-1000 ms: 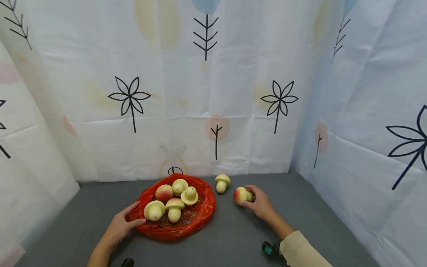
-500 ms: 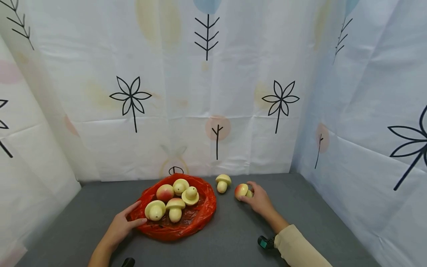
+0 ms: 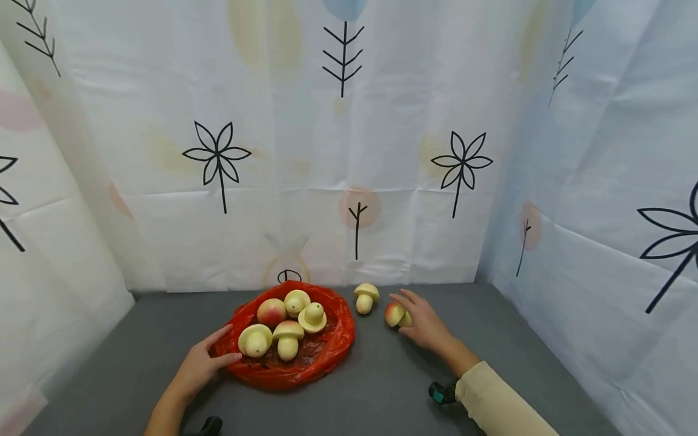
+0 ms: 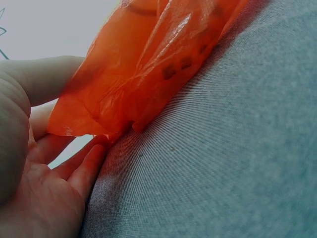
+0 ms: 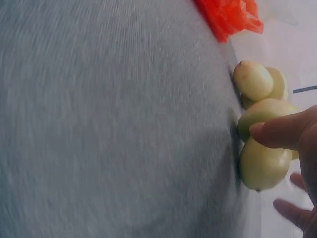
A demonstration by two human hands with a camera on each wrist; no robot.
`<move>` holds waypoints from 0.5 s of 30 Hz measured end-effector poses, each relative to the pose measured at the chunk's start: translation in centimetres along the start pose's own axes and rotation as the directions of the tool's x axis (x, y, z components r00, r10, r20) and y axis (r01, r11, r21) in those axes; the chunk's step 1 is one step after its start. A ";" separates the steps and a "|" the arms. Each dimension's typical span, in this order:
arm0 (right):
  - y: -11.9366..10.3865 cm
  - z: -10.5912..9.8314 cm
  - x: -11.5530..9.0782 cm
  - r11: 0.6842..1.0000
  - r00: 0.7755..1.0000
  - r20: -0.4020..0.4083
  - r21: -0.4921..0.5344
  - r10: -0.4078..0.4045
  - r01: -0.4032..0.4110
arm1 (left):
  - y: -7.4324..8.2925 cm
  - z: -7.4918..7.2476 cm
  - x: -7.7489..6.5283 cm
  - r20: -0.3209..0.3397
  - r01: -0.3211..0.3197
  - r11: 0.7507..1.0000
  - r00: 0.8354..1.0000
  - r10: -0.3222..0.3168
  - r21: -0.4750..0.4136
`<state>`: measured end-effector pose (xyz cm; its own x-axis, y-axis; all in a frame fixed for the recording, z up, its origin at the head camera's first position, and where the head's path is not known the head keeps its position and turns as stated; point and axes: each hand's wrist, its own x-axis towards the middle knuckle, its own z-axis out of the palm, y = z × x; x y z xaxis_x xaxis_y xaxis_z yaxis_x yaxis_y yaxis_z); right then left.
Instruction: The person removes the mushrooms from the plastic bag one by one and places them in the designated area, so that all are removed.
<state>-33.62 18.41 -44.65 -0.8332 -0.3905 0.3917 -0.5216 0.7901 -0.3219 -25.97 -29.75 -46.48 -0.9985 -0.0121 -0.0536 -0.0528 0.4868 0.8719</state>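
A round, red plastic bag [image 3: 343,330] lies spread on the table, with several mushrooms [image 3: 288,339] inside. At its left edge my left hand [image 3: 197,368] pinches the bag's rim; the left wrist view shows thumb and fingers on either side of the thin red plastic [image 4: 124,79]. Over to the right, my right hand [image 3: 428,326] is beside a red-and-yellow mushroom [image 3: 394,313] that lies on the table. In the right wrist view its thumb overlaps this mushroom [image 5: 267,166], while the other fingers are spread away from it. Another pale mushroom [image 3: 365,297] stands just left of it.
The grey table [image 3: 376,387] ends at a white patterned curtain [image 3: 305,230] behind and at both sides. A black wrist device [image 3: 440,392] shows by the right sleeve, another dark one [image 3: 211,425] near the left forearm.
My right hand has let go of the red-and-yellow mushroom after shifting it slightly back, and its fingers have spread. The left hand stays on the bag's rim. The head view has drifted slightly.
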 end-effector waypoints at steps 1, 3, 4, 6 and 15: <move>0.1 -0.1 0.0 0.999 0.999 0.004 -0.024 -0.041 0.041 | 0.0 0.0 0.0 -0.001 0.004 1.000 1.000 -0.004 0.003; 0.4 -0.4 -0.1 0.993 0.994 0.008 -0.054 -0.107 0.108 | -0.1 0.0 0.0 -0.001 0.013 1.000 1.000 -0.013 0.008; 0.5 -0.4 -0.1 0.988 0.990 0.011 -0.068 -0.137 0.138 | -0.1 0.0 0.0 -0.002 0.016 1.000 1.000 -0.016 0.011; 0.8 -0.6 -0.1 0.981 0.985 0.016 -0.093 -0.171 0.172 | -0.2 0.1 0.0 -0.002 0.020 1.000 1.000 -0.020 0.012; 1.5 -0.8 0.8 0.995 0.999 0.018 -0.100 0.026 -0.024 | -0.1 0.0 0.2 0.000 0.024 1.000 1.000 -0.024 -0.002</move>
<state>-34.97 19.62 -44.14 -0.8499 -0.3781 0.3671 -0.4801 0.8428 -0.2433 -26.12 -29.80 -46.61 -0.9970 -0.0240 -0.0740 -0.0764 0.4847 0.8713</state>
